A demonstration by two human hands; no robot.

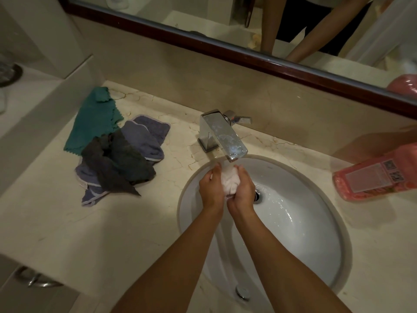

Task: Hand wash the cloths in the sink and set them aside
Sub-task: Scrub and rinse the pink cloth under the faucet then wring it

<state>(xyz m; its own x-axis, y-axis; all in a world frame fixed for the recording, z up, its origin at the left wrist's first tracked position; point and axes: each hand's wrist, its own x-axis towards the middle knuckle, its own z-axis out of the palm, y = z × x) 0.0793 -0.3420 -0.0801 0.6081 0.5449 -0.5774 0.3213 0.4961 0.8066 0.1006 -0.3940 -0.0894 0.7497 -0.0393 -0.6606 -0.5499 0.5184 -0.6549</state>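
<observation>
Left hand (211,188) and right hand (242,188) cupped white cloth (229,182) between them, fingers curled round it — held under tap (222,135) at sink (316,233) back edge, likely rinsing. Other cloths (117,152) heaped on counter (67,222) left — seemingly waiting.

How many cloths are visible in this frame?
4: a white cloth held under the faucet; a green cloth, a blue-grey cloth and a dark grey cloth piled on the counter. More may be hidden beneath.

I am seeing a white cloth (229,180) at centre frame, teal cloth (93,119), grey-blue cloth (144,136) and charcoal cloth (119,163) at left, pink bottle (376,175) at right, veined cream desk (67,222).
</observation>
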